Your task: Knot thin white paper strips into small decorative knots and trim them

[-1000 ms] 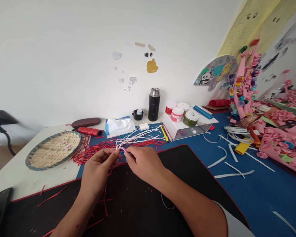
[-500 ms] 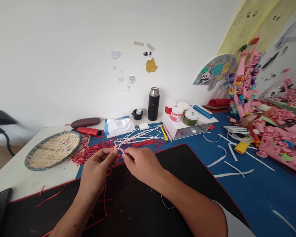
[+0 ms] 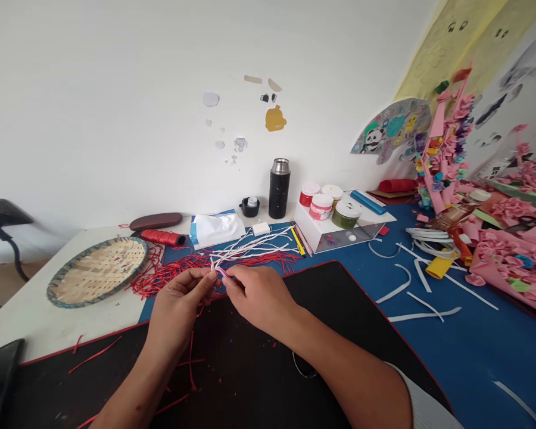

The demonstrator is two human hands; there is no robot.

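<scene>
Left hand [image 3: 176, 301] pinches white cord [image 3: 212, 263]; right hand [image 3: 262, 296] clamps slim purple piece [image 3: 222, 271] just right of it, long axis slanting up-left toward the cord.

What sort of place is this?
It looks like a handicraft workspace, though I can't tell whether home or classroom. White cords lie on the desk, with a spool of red thread and a pink flower-covered model nearby.

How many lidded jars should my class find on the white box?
4: a red jar at back left, a pink jar in front of it, a green jar at front right, and a partly hidden jar behind the pink and green ones. No others show.
</scene>
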